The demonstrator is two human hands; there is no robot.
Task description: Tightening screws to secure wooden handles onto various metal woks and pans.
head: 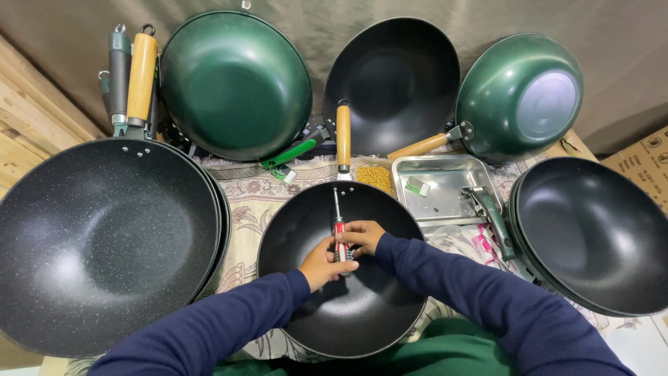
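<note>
Both hands (344, 251) gripping screwdriver (339, 230) over black wok (306, 230), pans crowding every edge.

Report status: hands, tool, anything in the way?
Left hand and right hand both shut on screwdriver. Tip points at handle joint of black wok. Nothing in the way.

Long navy sleeves (445, 278) cover both arms to the wrists; both hands are bare; green cloth (445, 348) shows at the lap.
</note>
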